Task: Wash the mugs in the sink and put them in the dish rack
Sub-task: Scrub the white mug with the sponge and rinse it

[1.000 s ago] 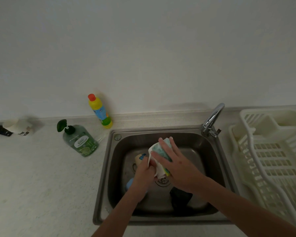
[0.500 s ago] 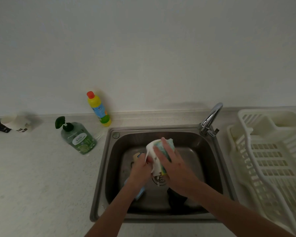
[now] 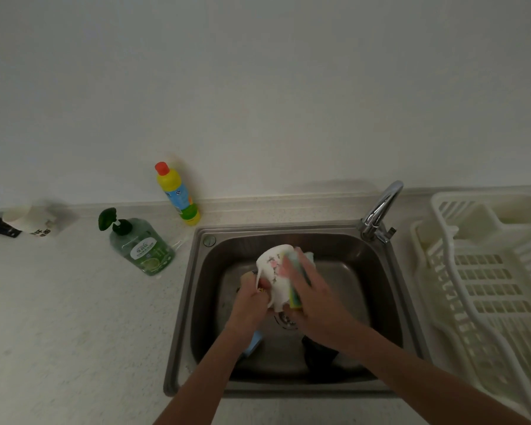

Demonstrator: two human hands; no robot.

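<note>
Nearest, over the steel sink, the left hand has its grip curled round the handle side of a white flowered mug, held tilted above the drain. Against the mug's right side the right hand presses a yellow-green sponge, fingers fairly straight. Rightward on the counter lies the dish rack; farther back stand a green soap bottle and the faucet.

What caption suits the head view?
Left hand holds mug over sink; right hand scrubs with sponge.
</note>
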